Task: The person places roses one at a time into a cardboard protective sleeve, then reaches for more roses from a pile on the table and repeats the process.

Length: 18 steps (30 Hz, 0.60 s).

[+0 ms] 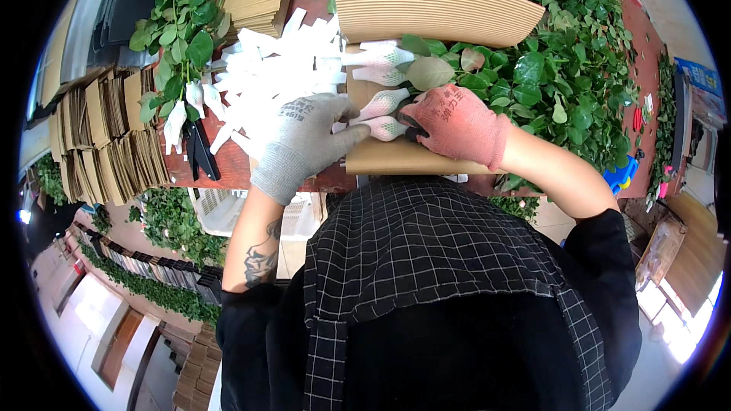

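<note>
Two rose buds in white mesh sleeves, an upper netted rose (383,102) and a lower netted rose (386,128), lie side by side on a brown cardboard sheet (411,158). My left hand (306,129), in a grey glove, has its thumb and curled fingers at the left tips of these sleeves. At their stem end is my right hand (454,123), in a pinkish-red glove with dark fingertips. Its fingers close around the base of the lower rose, and the stem is hidden. Just beyond lie more netted roses (381,74), with leaves trailing right.
Corrugated cardboard (434,9) curves up behind the roses. White sleeves (282,61) are heaped on the left, near black scissors (201,154). Leafy stems (563,68) cover the right side of the red table (643,137). Folded cardboard (106,137) stands far left.
</note>
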Motion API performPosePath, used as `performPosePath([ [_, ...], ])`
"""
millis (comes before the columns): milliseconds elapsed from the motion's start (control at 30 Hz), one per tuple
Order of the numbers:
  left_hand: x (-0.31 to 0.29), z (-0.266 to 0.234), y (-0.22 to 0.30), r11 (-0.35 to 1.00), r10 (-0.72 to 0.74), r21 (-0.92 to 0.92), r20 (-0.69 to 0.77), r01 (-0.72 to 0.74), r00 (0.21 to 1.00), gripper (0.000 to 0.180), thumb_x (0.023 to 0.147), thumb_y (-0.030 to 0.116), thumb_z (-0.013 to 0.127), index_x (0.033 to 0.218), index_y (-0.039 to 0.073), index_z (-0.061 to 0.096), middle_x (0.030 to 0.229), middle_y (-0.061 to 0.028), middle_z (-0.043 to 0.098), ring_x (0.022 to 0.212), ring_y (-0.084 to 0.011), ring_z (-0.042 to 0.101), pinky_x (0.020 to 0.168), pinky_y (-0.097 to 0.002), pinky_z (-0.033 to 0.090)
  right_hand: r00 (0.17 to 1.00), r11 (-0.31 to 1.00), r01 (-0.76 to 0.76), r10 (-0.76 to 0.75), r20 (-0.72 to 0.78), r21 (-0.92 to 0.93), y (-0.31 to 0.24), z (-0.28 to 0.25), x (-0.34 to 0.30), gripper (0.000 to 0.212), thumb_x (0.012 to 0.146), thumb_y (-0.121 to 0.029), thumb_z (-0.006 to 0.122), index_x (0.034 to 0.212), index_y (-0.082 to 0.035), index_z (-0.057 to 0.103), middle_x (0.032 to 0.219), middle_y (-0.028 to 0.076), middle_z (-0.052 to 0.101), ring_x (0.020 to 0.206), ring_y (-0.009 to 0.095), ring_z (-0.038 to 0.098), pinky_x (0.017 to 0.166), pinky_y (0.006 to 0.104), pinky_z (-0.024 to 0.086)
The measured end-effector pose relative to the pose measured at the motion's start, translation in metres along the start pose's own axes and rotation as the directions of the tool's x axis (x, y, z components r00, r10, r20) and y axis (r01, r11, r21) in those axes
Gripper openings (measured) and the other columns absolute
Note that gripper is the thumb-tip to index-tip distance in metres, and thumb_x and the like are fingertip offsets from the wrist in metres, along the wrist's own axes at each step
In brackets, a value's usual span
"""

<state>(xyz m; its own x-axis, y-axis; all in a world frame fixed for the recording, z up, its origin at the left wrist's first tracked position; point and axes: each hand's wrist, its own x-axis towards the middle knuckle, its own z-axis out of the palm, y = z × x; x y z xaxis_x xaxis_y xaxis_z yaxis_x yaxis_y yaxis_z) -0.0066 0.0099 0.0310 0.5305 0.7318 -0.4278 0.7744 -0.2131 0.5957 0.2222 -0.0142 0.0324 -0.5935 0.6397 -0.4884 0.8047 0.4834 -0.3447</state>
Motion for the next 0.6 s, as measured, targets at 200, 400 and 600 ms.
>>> performPosePath([
  [200,-0.003,0.02,-0.016,0.99,0.132,-0.028,-0.189,-0.14,0.973,0.037,0.077,0.034,0.066,0.104,0.009,0.064,0.083,-0.0134,0.064,0.081,-0.0313,0.063,0.071,-0.0411,0.049,0.853,0.985,0.153,-0.173,-0.492,-0.082,-0.002,-0.018,-0.014,0.022,0.077,-0.019,0.061,0.096,-0.008,0.06,0.086,0.01,0.059,0.079,0.028,0.062,0.063,0.0386,0.05],
  [400,0.0,0.022,-0.013,0.993,0.113,-0.004,-0.259,-0.118,0.959,0.035,0.077,0.025,0.069,0.106,0.006,0.065,0.085,-0.009,0.065,0.069,-0.022,0.062,0.066,-0.0327,0.05,0.908,0.98,0.061,-0.134,-0.398,-0.191,0.008,0.011,-0.009,0.019,0.076,-0.017,0.06,0.093,-0.009,0.061,0.088,0.01,0.059,0.08,0.028,0.063,0.063,0.0387,0.05],
  [600,-0.007,0.019,-0.009,0.982,0.168,-0.048,-0.246,-0.185,0.955,0.03,0.076,0.023,0.069,0.101,0.007,0.067,0.085,-0.0096,0.065,0.074,-0.0243,0.063,0.07,-0.0334,0.05,0.926,0.985,0.14,-0.165,-0.339,-0.096,0.006,0.006,-0.011,0.024,0.076,-0.018,0.063,0.096,-0.006,0.06,0.087,0.013,0.06,0.081,0.029,0.062,0.068,0.0399,0.05],
])
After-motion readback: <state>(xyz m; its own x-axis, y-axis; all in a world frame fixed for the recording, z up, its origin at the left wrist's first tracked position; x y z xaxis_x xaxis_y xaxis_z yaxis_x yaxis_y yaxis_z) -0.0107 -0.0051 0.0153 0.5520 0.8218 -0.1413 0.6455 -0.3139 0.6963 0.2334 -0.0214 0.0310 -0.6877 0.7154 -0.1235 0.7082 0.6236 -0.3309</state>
